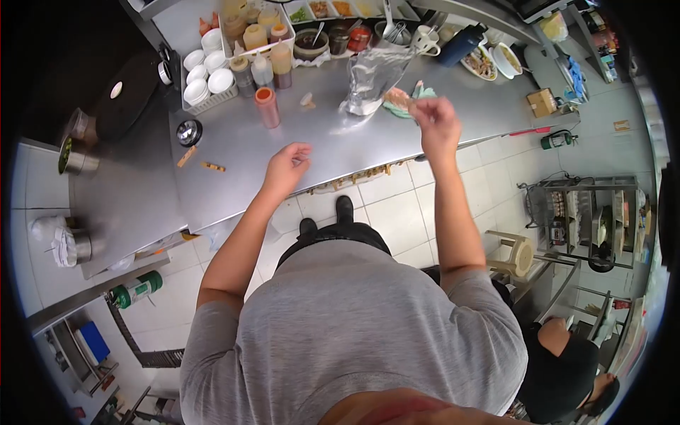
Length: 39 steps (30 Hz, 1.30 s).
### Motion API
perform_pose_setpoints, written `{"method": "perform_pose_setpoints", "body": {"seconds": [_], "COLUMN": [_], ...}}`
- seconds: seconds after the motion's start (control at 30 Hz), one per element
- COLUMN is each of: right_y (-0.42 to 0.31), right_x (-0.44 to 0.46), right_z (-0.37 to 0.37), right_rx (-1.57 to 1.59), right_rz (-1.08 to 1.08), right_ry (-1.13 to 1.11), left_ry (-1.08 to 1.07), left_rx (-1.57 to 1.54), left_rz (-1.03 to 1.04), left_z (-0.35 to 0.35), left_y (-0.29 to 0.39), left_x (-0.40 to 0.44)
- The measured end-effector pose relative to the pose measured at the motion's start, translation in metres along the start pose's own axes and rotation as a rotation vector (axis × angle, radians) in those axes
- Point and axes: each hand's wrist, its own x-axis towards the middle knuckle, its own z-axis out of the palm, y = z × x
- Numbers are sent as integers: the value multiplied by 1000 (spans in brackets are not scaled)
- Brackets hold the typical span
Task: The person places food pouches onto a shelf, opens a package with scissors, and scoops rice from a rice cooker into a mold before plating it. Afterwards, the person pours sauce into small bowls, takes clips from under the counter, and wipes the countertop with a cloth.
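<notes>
My left hand (287, 168) hovers over the front of the steel counter, fingers loosely bent and apart, holding nothing I can see. My right hand (437, 124) is raised at the right with its fingers pinched together; what they hold, if anything, is unclear. Just behind it lies a pink and green cloth (423, 92). A clear plastic bag (368, 81) stands left of the cloth. An uncapped squeeze bottle (267, 110) of orange-red sauce is upright beyond my left hand, and a pale nozzle cap (307, 101) lies to its right.
White bowls (197, 91) fill a basket at the back left, beside several sauce bottles (262, 71). A counter bell (189, 132) sits at the left. Farther right are a dark blue flask (462, 44) and a plate of food (479, 65). Another person (563, 365) is behind me.
</notes>
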Motion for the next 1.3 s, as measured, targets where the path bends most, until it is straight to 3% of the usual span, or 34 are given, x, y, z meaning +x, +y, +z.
{"method": "perform_pose_setpoints", "body": {"seconds": [0.07, 0.13, 0.2, 0.37, 0.47, 0.57, 0.67, 0.7, 0.77, 0.8, 0.83, 0.93, 0.97, 1.0, 1.07, 1.17, 1.23, 1.3], "right_y": [-54, -89, -100, -94, -99, -93, -73, -56, -8, 20, 53, 154, 180, 203, 244, 276, 278, 272], "right_x": [50, 90, 122, 156, 153, 152, 129, 118, 90, 76, 61, 13, 2, -12, -31, -20, 6, 37], "right_z": [-3, 10, 33, 94, 90, 51, -18, -43, -91, -117, -144, -225, -253, -277, -322, -367, -376, -373], "right_rx": [-171, -259, -412, -754, -821, -389, -50, -46, -20, -5, -41, 3, -21, -31, 16, 133, 253, 369], "right_rz": [-423, -686, -835, -893, -754, -828, -690, -559, -368, -311, -192, 232, 274, 319, 415, 591, 479, 345], "right_ry": [-110, -317, -562, -885, -856, -637, -547, -610, -673, -667, -702, -692, -644, -601, -538, -634, -604, -556], "left_ry": [-53, -71, -89, -112, -16, 329, 322, 251, 251, 372, 401, 465, 541, 558, 565, 481, 398, 275], "left_rx": [-8, -23, -31, -79, 51, 12, 17, 21, -248, -207, -271, 117, 63, 282, 225, 95, 101, -111], "left_rz": [59, 96, 112, 111, 98, 177, 176, 39, -41, 40, 66, 49, 194, 223, 258, 241, 216, 251], "left_z": [6, 19, 30, 52, 60, 78, 93, 96, 102, 112, 115, 130, 141, 142, 155, 192, 228, 285], "left_y": [12, 13, 16, 15, 15, 25, 19, 19, 37, 8, 44, 91, 90, 101, 136, 205, 259, 309], "left_x": [16, 27, 35, 53, 71, 103, 151, 163, 170, 185, 171, 151, 152, 147, 136, 140, 144, 164]}}
